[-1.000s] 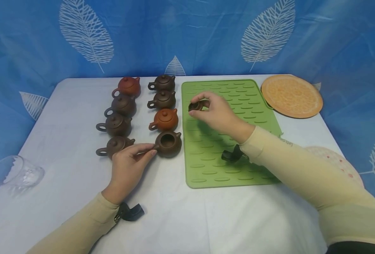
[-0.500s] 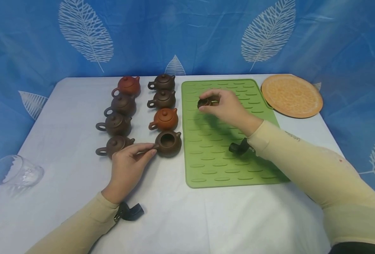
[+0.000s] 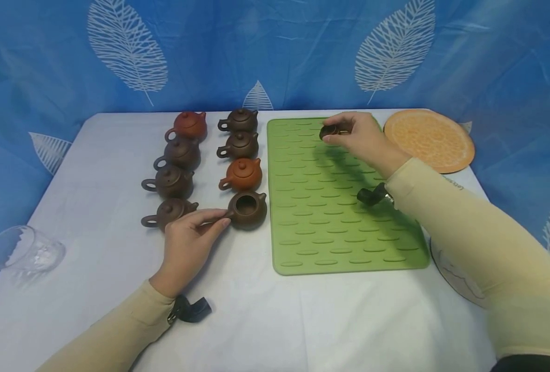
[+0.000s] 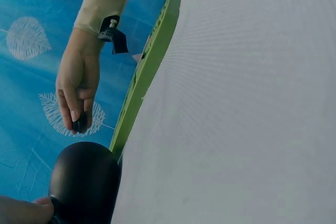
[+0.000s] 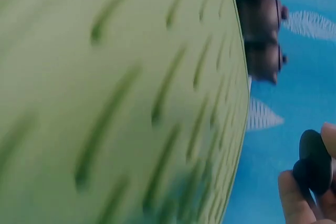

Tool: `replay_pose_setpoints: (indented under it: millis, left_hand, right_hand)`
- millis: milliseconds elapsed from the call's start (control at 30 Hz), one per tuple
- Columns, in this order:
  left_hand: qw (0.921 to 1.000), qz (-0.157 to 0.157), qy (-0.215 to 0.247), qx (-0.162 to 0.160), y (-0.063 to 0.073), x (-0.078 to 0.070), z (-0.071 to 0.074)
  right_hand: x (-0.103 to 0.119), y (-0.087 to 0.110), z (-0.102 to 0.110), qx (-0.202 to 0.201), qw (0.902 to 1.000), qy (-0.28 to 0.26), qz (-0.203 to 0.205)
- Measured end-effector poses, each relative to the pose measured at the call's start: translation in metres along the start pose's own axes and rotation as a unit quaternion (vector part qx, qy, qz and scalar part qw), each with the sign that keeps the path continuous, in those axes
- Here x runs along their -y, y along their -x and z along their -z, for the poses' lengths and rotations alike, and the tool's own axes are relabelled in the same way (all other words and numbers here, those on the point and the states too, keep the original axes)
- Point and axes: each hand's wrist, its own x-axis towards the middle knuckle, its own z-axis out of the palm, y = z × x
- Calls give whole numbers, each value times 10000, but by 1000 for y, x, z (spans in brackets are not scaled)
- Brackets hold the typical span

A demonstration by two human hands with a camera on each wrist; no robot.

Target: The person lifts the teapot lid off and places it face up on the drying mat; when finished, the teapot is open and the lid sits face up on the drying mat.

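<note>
My left hand (image 3: 188, 243) pinches the handle of a dark brown teapot (image 3: 251, 220), which stands lidless beside the green mat with its round mouth showing. Its rounded side (image 4: 86, 179) fills a lower corner of the left wrist view. Above the far part of the mat, my right hand (image 3: 368, 138) holds a small dark teapot lid (image 3: 328, 133) between thumb and fingers. The right wrist view shows the lid (image 5: 316, 156) with its round knob, partly covered by fingers. A second brown teapot (image 3: 171, 211) sits just behind my left hand.
Two columns of small teapots, including an orange one (image 3: 243, 174) and a red one (image 3: 190, 125), stand left of the ribbed green mat (image 3: 312, 222). A clear glass (image 3: 28, 250) lies at far left. An orange round mat (image 3: 428, 139) lies far right; another round piece (image 3: 454, 274) is partly under my right arm.
My right hand has moved right and away from me over the green mat, carrying the lid. The left hand and the lidless teapot have stayed in place.
</note>
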Motion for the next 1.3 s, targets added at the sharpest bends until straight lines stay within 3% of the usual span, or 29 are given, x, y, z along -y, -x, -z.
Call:
replay_pose_setpoints:
  millis: [233,600,1033,1300]
  left_hand:
    - [10000,-51,-45,-9,-1,0,0]
    - [10000,-46,2,-37,-2,2,-1]
    - [10000,-48,10,6,0,3,-1]
    - [9999,-129,18,-4,-1,3,-1]
  right_hand:
    - [-7,-8,29,58,9997,216,-107]
    - [-38,-19,58,-225,9950,680,-692]
    - [-54,-28,67,37,9864,1327,-974]
    - [-61,-31,68,149,9875,1288,-902]
